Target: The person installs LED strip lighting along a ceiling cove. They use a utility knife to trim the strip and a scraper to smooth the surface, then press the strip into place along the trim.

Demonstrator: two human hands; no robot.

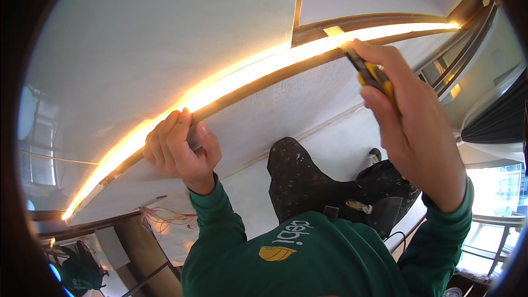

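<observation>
Upper right: the right hand [412, 113] grips a black-and-yellow tool [369, 72]; glare from the light strip [264, 69] obscures its tip. Left of center: left hand [184, 151], grip indeterminable.

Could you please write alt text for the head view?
The right hand holds a black-and-yellow tool at a glowing light strip; the left hand is at the strip's edge. A green sweatshirt shows below.

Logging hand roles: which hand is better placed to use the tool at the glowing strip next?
Likely the right hand: it grips the black-yellow tool, its end at the glowing strip; the left hand shows no tool.
</observation>
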